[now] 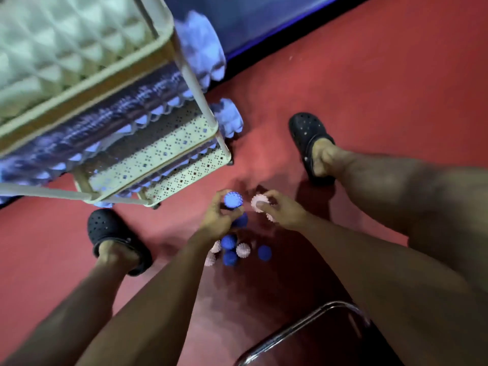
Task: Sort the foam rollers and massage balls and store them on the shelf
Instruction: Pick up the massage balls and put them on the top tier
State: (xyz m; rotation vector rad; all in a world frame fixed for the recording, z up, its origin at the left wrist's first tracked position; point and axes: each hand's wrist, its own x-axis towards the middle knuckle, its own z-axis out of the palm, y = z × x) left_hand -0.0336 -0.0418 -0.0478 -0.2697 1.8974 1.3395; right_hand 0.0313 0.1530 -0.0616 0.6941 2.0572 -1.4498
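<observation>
My left hand [220,219] grips a blue spiky massage ball [233,199], with a second blue ball [241,220] tucked under its fingers. My right hand [281,210] holds a pink spiky ball [258,202], and another pink one [271,217] shows beneath it. Below my hands a small heap of blue balls [229,242] and pink balls [243,249] lies on the red floor. The cream shelf [169,151] stands to the left with blue ridged foam rollers [87,133] lying on its tiers.
Two blue roller ends [203,48] [228,118] stick out past the shelf's right post. My feet in black clogs [310,138] [116,236] are planted either side of the heap. A chrome chair frame [303,328] is at the bottom. A dark blue mat [264,19] borders the floor.
</observation>
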